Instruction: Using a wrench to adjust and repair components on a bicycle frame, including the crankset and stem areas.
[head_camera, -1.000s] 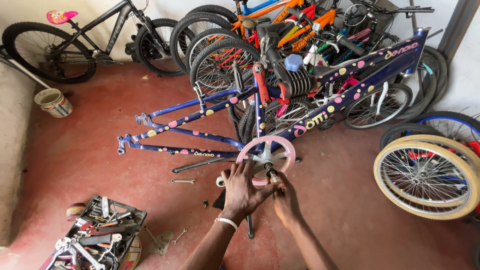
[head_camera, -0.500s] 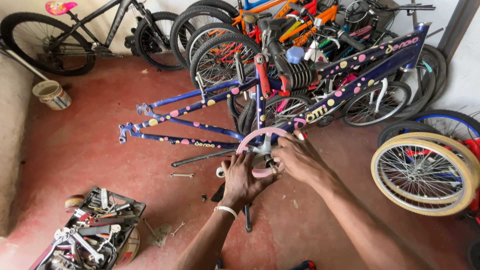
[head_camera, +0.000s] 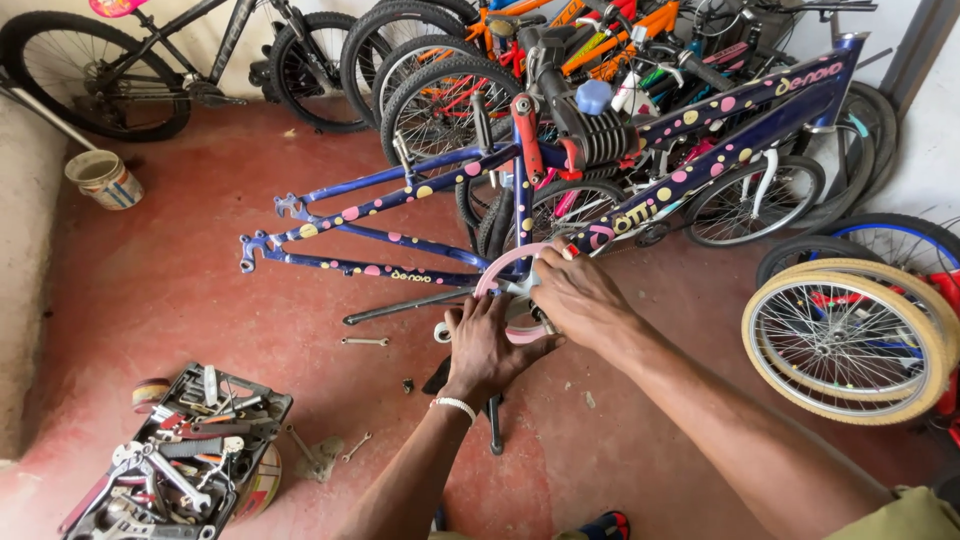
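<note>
Gripping the pink chainguard (head_camera: 497, 268), right hand (head_camera: 578, 295) closed; left hand (head_camera: 488, 345) apparently pressing beneath; open floor (head_camera: 180, 290) leftward.

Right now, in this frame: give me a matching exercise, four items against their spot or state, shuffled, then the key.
Things:
1. left hand
2. right hand
3. tool tray
4. bucket

Places or states:
A. far left, by the wall
B. on top of the pink chainguard, at the blue frame
C. on the floor, lower left, full of wrenches
D. under the chainguard, a white band at the wrist

Pairs: 1-D, 2-B, 3-C, 4-A
</note>
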